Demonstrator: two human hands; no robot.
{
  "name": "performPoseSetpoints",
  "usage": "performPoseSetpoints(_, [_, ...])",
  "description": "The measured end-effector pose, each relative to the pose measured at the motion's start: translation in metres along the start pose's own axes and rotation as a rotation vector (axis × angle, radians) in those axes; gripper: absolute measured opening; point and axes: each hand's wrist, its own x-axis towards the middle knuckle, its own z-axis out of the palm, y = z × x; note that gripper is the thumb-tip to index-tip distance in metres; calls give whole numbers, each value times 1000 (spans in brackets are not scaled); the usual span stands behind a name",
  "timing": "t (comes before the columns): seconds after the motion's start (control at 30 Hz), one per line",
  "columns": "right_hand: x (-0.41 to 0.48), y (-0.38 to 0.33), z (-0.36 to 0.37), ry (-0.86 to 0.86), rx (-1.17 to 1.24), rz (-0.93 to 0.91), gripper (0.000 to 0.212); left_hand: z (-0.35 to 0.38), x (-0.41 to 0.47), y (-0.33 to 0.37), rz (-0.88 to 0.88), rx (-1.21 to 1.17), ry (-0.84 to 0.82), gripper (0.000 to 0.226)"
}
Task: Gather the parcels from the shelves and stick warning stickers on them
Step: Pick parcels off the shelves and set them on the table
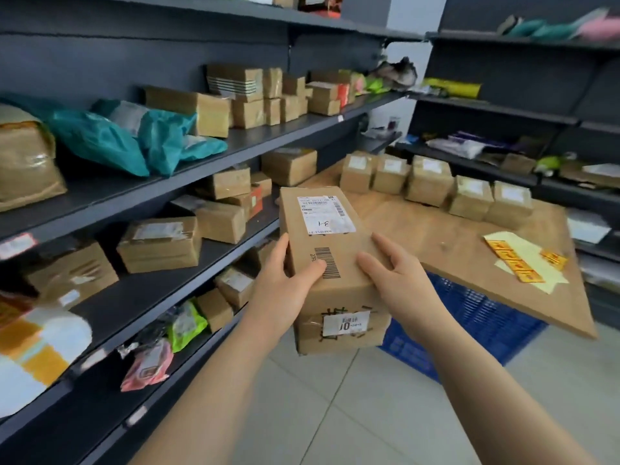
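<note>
- Head view, far left: the dark shelves hold many more packages, none of them in hand.
- The left hand grips the parcel's left long side, with the thumb over the top face by the barcode and the fingers running up the side wall.
- The parcel is an oblong taped carton with a white label on top. It is held in the air between the shelves and the board. Both hands hold its near half, so the labelled far end juts forward unsupported.
- It looks stiff and square, and is probably moderate in weight. Bare cardboard should not slip, and the long side edges seem the soundest place to hold it.
- The right hand clasps the right top edge, with the thumb on the top face.
- Further right, the wooden board bears a row of five small boxes. Near its right edge lies the sheet of yellow-and-red stickers, well apart from the parcel.
</note>
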Motion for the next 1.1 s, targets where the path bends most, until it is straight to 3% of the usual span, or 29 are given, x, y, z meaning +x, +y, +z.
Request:
performPoseSetpoints(0.13, [48,7,-17,111,-11,53,58,21,68,7,16,11,-144,42])
performPoseSetpoints(0.27, [91,17,-33,200,-17,98,55,46,130,8,20,66,-267,60])
performPoseSetpoints(0.43, [143,42,-53,262,-15,172,55,86,200,-1,19,94,-381,55])
performPoseSetpoints(0.73, [265,111,-101,289,-54,233,62,168,326,-17,31,143,-447,32])
performPoseSetpoints(0.93, [347,157,-127,236,-113,247,62,224,409,-40,-71,184,-446,54])
performPoseSetpoints(1.1, [404,191,-131,183,-145,286,62,252,466,-58,-125,245,-444,55])
